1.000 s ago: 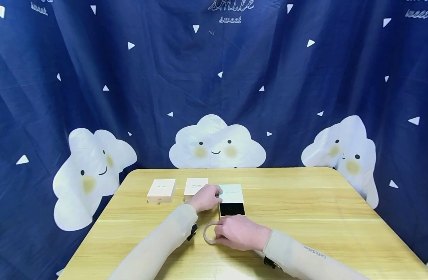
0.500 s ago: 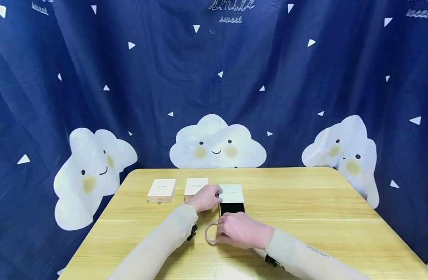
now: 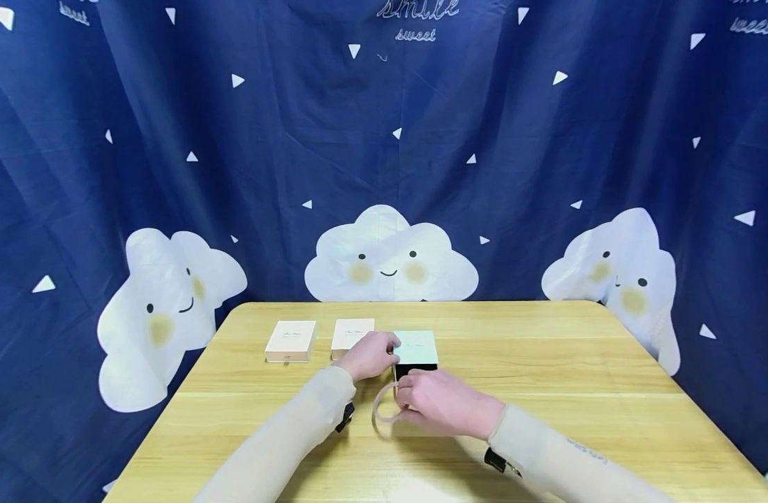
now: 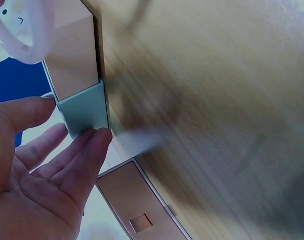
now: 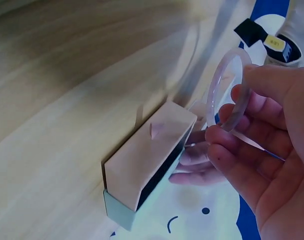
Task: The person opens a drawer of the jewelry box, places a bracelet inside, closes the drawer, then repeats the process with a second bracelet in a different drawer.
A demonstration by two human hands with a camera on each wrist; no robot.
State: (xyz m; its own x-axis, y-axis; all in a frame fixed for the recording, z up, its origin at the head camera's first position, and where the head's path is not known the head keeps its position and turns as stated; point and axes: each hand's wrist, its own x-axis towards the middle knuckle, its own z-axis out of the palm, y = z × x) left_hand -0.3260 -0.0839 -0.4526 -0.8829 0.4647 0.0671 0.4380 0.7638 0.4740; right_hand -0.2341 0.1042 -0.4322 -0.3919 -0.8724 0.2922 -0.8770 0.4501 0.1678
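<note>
My left hand [image 3: 366, 355] steadies a small mint-green drawer box [image 3: 417, 347], thumb and fingers on its sleeve. Its pink drawer [image 4: 71, 60] is slid partway out toward me, baring a black lining [image 3: 415, 369]. In my right hand [image 3: 449, 403] a pale, translucent pinkish bangle [image 5: 217, 86] is pinched between thumb and fingers. The bangle is off the table, near the drawer's front end, and apart from the box in the right wrist view. Part of the drawer is hidden behind my right hand in the head view.
Two pale pink boxes lie left of the mint one: a near box [image 3: 351, 334], partly covered by my left hand, and a farther box [image 3: 290, 340]. The wooden table [image 3: 547, 391] ends at a blue cloud-print curtain [image 3: 264, 175].
My right hand has lifted the bangle off the table and brought it slightly forward and right, closer to the drawer. My left hand and the boxes stay put.
</note>
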